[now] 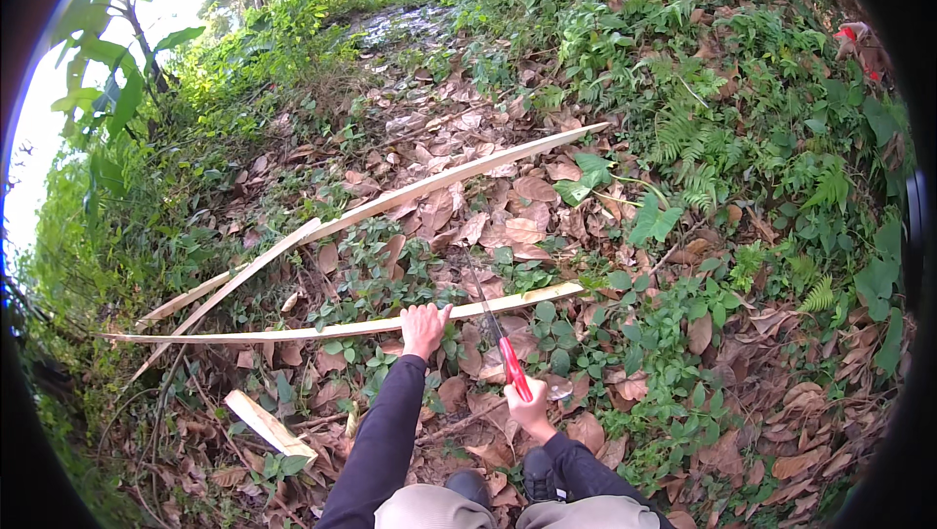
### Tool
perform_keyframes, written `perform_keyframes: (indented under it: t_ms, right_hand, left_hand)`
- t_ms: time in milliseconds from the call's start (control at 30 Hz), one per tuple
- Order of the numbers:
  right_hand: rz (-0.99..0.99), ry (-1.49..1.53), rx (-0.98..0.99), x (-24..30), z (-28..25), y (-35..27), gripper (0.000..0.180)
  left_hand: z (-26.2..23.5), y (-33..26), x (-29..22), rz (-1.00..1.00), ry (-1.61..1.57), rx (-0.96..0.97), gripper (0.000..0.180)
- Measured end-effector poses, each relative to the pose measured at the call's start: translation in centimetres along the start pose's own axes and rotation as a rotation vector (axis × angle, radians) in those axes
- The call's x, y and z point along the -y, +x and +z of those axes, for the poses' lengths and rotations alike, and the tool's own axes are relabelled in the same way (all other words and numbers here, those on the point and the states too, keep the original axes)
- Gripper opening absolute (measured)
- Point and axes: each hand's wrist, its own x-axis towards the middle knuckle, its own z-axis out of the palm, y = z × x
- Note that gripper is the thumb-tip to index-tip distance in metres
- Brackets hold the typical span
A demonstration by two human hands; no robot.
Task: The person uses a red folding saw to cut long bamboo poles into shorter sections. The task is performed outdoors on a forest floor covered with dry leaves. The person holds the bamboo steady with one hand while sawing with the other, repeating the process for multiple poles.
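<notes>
My left hand is closed over a long pale wooden strip that lies crosswise in front of me. To its right, my right hand grips the red handle of a hand saw. The saw's thin dark blade points away from me and crosses the strip a short way right of my left hand. Whether its teeth have cut into the wood is too small to tell.
Beyond lies another long wooden strip, with a further strip across its left end. A short wood piece rests near left. Dry brown leaves and low green plants cover the ground. My shoes show at the lower edge.
</notes>
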Motion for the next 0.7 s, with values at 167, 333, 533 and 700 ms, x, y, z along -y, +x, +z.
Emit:
perform_keyframes:
  t_ms: [167,333,533,700]
  right_hand:
    - [-0.016,0.016,-0.01,-0.3,1.6,2.6,0.023]
    - [-0.023,0.008,-0.027,1.7,0.9,-2.5,0.024]
    - [0.035,0.041,-0.054,-0.7,0.2,-0.9,0.025]
    - [-0.029,0.024,0.033,0.1,2.2,5.2,0.027]
  left_hand:
    - [-0.7,-0.1,1.4,0.065,-0.038,0.158,0.064]
    - [-0.7,0.4,1.9,0.012,-0.042,0.175,0.066]
    - [-1.0,0.7,-0.1,0.001,-0.05,0.149,0.067]
    - [-0.9,0.3,1.0,-0.011,-0.036,0.231,0.066]
